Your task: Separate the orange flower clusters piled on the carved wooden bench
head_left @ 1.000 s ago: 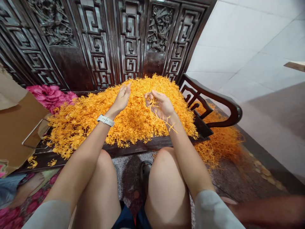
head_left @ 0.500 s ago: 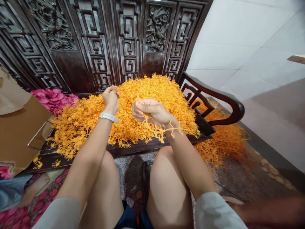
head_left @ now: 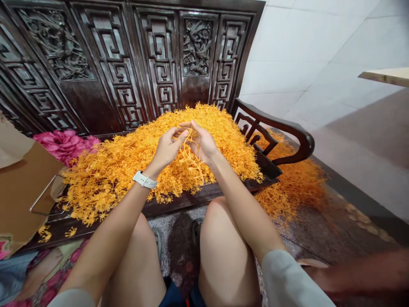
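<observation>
Just above the front of a big heap of yellow plastic flower sprigs [head_left: 153, 170], my two hands meet. A thin branching yellow plastic sprig [head_left: 195, 164] hangs between them, its loose ends pointing down toward me. My left hand [head_left: 169, 147], with a white watch band at the wrist, has its thumb and bent fingers closed at the sprig's upper end. Curled round the same sprig from the right is my right hand [head_left: 204, 143], thumb side up. Some fingertips are hidden behind the strands, so the exact grip is partly covered.
The heap lies on a dark carved wooden bench [head_left: 211, 194] with a curved armrest [head_left: 287, 128]. More orange-yellow sprigs [head_left: 290, 187] lie on the floor to the right. Pink artificial flowers [head_left: 64, 145] and a cardboard box [head_left: 28, 187] stand left. A person's arm or leg [head_left: 367, 273] shows lower right.
My left hand has moved right from over the heap to meet my right hand at the sprig. My right hand has turned upward, its grip looser. The view has shifted slightly.
</observation>
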`<state>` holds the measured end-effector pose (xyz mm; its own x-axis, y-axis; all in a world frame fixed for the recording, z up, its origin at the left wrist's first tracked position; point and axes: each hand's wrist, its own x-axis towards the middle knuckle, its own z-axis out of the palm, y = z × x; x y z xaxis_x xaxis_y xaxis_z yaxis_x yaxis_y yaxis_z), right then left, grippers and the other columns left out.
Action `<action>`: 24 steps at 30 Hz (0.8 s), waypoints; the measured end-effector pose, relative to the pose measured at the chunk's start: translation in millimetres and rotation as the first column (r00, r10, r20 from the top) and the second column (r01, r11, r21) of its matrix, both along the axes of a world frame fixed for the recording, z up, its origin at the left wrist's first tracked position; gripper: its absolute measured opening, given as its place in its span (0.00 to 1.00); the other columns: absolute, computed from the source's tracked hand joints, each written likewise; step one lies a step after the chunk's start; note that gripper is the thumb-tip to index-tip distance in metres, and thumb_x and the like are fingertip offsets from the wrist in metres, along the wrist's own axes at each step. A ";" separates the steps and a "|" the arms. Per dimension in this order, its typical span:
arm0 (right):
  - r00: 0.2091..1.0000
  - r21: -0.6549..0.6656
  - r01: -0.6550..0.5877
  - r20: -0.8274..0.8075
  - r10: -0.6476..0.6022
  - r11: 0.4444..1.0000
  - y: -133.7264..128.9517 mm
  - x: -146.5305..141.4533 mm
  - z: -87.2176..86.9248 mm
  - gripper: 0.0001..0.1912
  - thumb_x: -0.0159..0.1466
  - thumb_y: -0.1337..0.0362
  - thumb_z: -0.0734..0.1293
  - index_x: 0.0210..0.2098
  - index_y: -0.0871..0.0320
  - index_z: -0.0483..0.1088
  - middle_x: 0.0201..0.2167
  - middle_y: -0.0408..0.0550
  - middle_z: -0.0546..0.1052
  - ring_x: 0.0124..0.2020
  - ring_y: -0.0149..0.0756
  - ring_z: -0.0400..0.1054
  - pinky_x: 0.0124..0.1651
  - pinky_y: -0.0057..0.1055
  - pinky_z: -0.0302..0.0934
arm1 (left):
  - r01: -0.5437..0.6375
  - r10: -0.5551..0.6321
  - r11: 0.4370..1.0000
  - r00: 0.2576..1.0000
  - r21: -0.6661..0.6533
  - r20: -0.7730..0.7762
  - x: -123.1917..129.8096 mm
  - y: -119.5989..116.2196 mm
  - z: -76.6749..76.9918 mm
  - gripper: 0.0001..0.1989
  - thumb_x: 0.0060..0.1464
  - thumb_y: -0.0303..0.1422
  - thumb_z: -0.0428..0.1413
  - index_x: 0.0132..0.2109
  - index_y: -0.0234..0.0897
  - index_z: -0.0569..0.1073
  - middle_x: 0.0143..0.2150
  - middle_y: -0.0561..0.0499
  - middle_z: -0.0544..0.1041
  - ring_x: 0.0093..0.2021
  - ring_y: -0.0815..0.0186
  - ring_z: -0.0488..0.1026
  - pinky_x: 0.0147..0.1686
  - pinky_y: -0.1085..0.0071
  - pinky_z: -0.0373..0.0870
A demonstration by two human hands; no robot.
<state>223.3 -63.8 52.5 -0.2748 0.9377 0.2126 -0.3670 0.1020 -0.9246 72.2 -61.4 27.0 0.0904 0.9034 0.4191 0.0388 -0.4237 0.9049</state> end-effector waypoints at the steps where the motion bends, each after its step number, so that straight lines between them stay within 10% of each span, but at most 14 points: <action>1: 1.000 -0.008 0.006 0.001 -0.006 1.000 -0.8 -2.1 -0.8 0.29 0.66 0.35 0.68 0.45 0.54 0.79 0.45 0.53 0.81 0.47 0.42 0.74 0.41 0.35 0.70 | 0.015 -0.015 1.000 1.000 -0.023 0.013 7.3 -3.3 -0.9 0.15 0.65 0.43 0.64 0.51 0.39 0.80 0.43 0.45 0.80 0.30 0.69 0.71 0.30 0.71 0.68; 10: 0.996 -0.168 -0.014 0.084 0.028 0.986 -13.0 -1.2 -3.8 0.48 0.66 0.23 0.54 0.67 0.51 0.68 0.44 0.54 0.79 0.39 0.42 0.73 0.37 0.36 0.65 | 0.229 -0.081 0.897 0.926 -0.378 0.369 28.2 -13.4 -7.3 0.24 0.62 0.30 0.65 0.64 0.41 0.74 0.50 0.44 0.78 0.43 0.64 0.77 0.36 0.72 0.74; 24: 0.994 -0.022 0.113 0.013 -0.113 0.993 5.2 23.4 -8.0 0.50 0.63 0.23 0.58 0.69 0.51 0.64 0.52 0.55 0.75 0.47 0.43 0.70 0.43 0.37 0.68 | 0.232 -0.166 0.960 0.922 -0.157 0.351 11.5 -10.8 -6.2 0.45 0.45 0.24 0.70 0.72 0.42 0.72 0.78 0.39 0.62 0.58 0.59 0.75 0.57 0.67 0.77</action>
